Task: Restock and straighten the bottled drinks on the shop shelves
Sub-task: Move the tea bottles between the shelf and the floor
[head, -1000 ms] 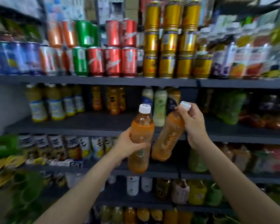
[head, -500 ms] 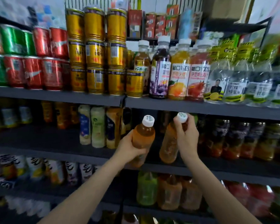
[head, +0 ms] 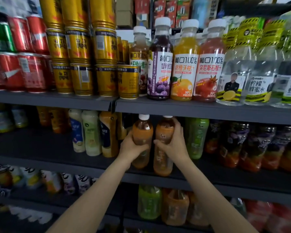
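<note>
Two orange drink bottles with white caps stand upright, side by side, at the middle shelf. My left hand grips the left orange bottle around its body. The right orange bottle is held by my right hand, fingers wrapped round its middle and shoulder. Both bottles sit in a gap between a dark orange bottle on the left and a green bottle on the right. Their bases are at or just above the shelf board; I cannot tell which.
The shelf above hangs low over the caps and carries gold cans, red cans, juice bottles and clear lemon-water bottles. Dark fruit-drink bottles fill the middle shelf's right. Bare shelf board lies to the left. Lower shelves hold more bottles.
Both hands carried the two orange bottles forward and down under the upper shelf, into the gap on the middle shelf. My right hand slid from the cap to the bottle's body. The view moved rightwards and closer.
</note>
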